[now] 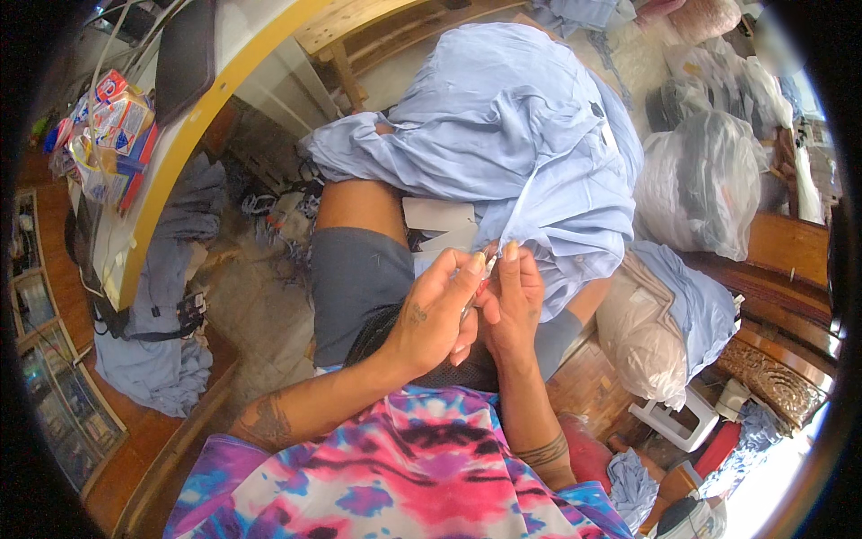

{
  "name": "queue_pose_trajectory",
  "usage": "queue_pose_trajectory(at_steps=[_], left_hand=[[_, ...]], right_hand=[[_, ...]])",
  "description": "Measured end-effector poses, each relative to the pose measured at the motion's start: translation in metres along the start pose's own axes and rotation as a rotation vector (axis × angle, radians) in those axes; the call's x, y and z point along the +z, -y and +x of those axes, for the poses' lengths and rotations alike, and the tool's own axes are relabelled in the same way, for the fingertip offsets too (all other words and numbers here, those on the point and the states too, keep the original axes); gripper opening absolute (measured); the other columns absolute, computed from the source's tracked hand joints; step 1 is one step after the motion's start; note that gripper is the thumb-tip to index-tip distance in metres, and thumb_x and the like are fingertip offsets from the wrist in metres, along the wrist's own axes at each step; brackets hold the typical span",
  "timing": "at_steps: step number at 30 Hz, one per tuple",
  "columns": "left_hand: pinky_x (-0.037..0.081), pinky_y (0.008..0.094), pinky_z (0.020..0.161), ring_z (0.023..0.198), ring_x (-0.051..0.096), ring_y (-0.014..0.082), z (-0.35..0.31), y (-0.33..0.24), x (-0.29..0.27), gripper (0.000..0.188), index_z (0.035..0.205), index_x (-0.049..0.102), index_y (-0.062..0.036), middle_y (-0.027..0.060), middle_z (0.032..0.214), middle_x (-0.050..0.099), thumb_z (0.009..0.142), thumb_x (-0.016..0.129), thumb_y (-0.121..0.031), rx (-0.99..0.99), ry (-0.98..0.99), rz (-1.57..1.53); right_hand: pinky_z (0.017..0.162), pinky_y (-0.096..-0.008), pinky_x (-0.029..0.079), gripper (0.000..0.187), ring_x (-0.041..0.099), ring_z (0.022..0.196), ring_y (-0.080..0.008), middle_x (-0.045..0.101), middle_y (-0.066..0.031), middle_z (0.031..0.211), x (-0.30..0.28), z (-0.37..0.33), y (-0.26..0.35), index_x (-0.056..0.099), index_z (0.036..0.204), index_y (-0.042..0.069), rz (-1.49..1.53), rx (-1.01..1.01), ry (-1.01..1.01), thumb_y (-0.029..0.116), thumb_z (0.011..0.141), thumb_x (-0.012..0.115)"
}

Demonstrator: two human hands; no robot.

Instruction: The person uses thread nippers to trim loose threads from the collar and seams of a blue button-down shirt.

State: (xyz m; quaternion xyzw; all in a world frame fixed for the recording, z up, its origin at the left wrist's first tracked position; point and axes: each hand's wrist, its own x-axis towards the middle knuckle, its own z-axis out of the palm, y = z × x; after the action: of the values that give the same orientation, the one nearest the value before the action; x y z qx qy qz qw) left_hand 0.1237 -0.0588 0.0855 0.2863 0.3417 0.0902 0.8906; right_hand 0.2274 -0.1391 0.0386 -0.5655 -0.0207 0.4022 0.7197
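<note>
Bright overall; lower right blown out to white. Deep shadow beneath the white, yellow-edged tabletop (224,83), its edge fisheye-bowed. Corners black.

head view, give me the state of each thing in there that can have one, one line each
left hand, fingers curled, thumb pinching
right hand, thumb and fingers pinched at the garment's edge
small object, between the hands, mostly hidden, kind unclear
light blue garment, rumpled, draped over the legs
clear plastic bag, stuffed full, bulging
beige bundle, stuffed full
blue cloth at left, crumpled in a heap
</note>
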Motion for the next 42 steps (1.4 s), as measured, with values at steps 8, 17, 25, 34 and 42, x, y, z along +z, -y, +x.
queue_pose_trajectory(at_steps=[8,17,25,34,42], left_hand=[[0.048,0.0252,0.041,0.048,0.050,0.0079,-0.001,-0.003,-0.001,0.028,0.124,0.047,0.0003,0.0100,0.096,0.062,0.109,0.054,-0.022,0.122,-0.013,0.270],[0.047,0.0276,0.043,0.051,0.058,0.0099,-0.002,0.004,-0.005,0.025,0.126,0.048,0.0012,0.0080,0.087,0.064,0.109,0.051,-0.017,0.278,-0.081,0.596],[0.052,0.0490,0.065,0.077,0.069,0.0435,-0.001,0.007,-0.004,0.024,0.123,0.049,0.0011,0.0241,0.085,0.066,0.105,0.055,-0.013,0.517,-0.161,0.901],[0.051,0.0509,0.065,0.078,0.067,0.0487,0.000,0.006,-0.007,0.024,0.122,0.049,0.0015,0.0263,0.085,0.066,0.104,0.056,-0.012,0.515,-0.167,0.887],[0.050,0.0514,0.065,0.078,0.067,0.0495,0.001,0.002,-0.006,0.023,0.121,0.049,0.0009,0.0262,0.084,0.065,0.104,0.056,-0.012,0.504,-0.149,0.885]], right_hand=[[0.053,-0.0190,0.034,0.030,0.045,0.059,-0.0005,0.060,0.0047,0.074,0.002,0.000,0.000,0.064,0.094,0.006,-0.158,-0.098,-0.019,0.031,0.110,0.057],[0.059,-0.0188,0.037,0.028,0.047,0.068,-0.0002,0.062,0.0048,0.081,0.001,0.001,-0.003,0.063,0.094,0.006,-0.114,-0.074,-0.033,0.029,0.110,0.059],[0.067,-0.0203,0.043,0.027,0.053,0.076,-0.0030,0.063,0.0028,0.084,0.000,0.003,-0.007,0.062,0.093,0.004,-0.207,-0.172,-0.036,0.025,0.109,0.060],[0.068,-0.0202,0.042,0.027,0.051,0.076,-0.0030,0.062,0.0029,0.084,0.001,0.003,-0.008,0.062,0.093,0.004,-0.283,-0.223,-0.047,0.025,0.109,0.060],[0.065,-0.0199,0.039,0.028,0.049,0.074,-0.0019,0.061,0.0050,0.084,-0.001,0.002,-0.008,0.062,0.093,0.007,-0.358,-0.240,-0.048,0.028,0.110,0.058]])
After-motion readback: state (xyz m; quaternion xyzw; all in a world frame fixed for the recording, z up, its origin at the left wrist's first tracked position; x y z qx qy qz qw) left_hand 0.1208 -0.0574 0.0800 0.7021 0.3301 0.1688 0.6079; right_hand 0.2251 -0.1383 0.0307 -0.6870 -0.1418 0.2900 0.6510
